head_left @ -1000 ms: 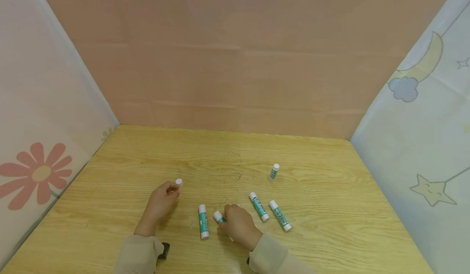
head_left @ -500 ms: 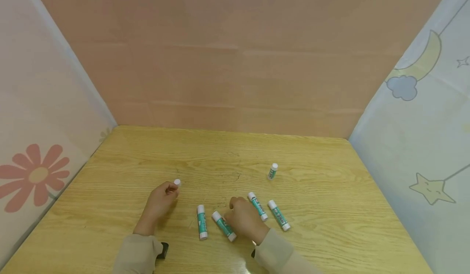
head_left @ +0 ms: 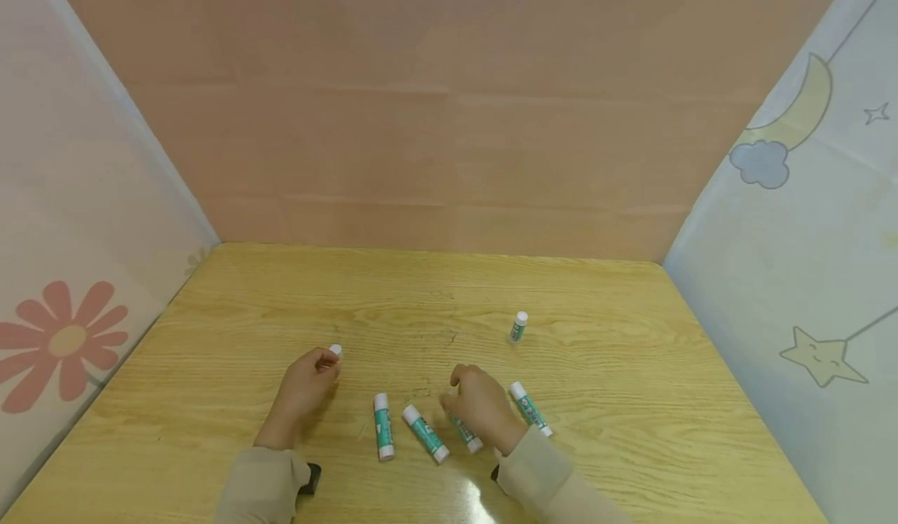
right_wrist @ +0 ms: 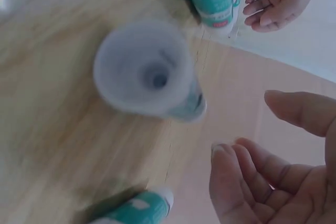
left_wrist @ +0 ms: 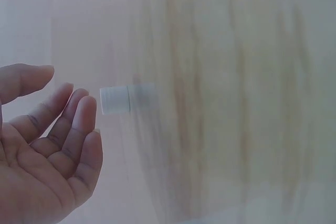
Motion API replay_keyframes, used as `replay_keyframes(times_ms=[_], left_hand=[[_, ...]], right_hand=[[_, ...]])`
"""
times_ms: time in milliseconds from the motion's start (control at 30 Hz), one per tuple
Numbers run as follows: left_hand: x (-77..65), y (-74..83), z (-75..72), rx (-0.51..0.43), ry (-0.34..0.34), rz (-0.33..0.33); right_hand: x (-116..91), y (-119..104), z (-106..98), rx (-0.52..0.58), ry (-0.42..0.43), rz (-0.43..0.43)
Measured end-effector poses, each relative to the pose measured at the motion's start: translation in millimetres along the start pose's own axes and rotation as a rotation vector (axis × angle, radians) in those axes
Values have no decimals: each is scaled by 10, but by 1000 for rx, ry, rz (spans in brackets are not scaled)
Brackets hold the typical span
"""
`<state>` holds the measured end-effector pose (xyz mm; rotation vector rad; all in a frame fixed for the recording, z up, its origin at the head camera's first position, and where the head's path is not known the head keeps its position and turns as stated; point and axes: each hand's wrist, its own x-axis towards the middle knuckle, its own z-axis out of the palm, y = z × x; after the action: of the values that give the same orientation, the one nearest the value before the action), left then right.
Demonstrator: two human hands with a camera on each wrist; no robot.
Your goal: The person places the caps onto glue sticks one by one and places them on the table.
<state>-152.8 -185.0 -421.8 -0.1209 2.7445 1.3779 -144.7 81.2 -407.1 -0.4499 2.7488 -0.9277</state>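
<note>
A small white ribbed cap (left_wrist: 115,100) stands just beyond the fingertips of my left hand (head_left: 309,384); in the left wrist view thumb and fingers are spread apart with nothing between them. My right hand (head_left: 484,407) is over a green-and-white glue stick (head_left: 468,437), hiding its far end. The right wrist view shows that glue stick (right_wrist: 142,69) end-on, a gap away from the curved, parted fingers (right_wrist: 226,177). To its left lie two more glue sticks, one slanted (head_left: 426,434) and one nearly straight (head_left: 383,426). Another glue stick (head_left: 531,409) lies right of the hand.
A short glue stick (head_left: 518,327) stands upright farther back on the wooden table (head_left: 596,313). A peach backdrop (head_left: 449,157) rises behind the table. Patterned cloth panels (head_left: 779,274) flank both sides.
My right hand has left the slanted glue stick and moved right. The glue stick beside it has shifted left and nearer to me. My left hand stays by the cap.
</note>
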Motion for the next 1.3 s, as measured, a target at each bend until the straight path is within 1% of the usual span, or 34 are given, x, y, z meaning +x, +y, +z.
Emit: replay_keyframes(times_ms=[167, 367, 533, 700, 800, 1067, 1300], left_hand=[[24, -9, 0, 5, 1, -10], [37, 6, -8, 27, -2, -16], [43, 20, -14, 27, -6, -24], [53, 28, -15, 26, 0, -11], [65, 28, -12, 31, 2, -11], [89, 24, -12, 23, -18, -31], [127, -3, -9, 50, -18, 1]], right_hand=[[23, 79, -53, 10, 32, -4], [45, 143, -147, 8, 85, 18], [50, 185, -219, 8, 116, 39], [58, 249, -242, 3, 125, 45], [64, 290, -256, 19, 128, 49], [72, 368, -327, 89, 133, 139], [71, 426, -419, 48, 164, 154]])
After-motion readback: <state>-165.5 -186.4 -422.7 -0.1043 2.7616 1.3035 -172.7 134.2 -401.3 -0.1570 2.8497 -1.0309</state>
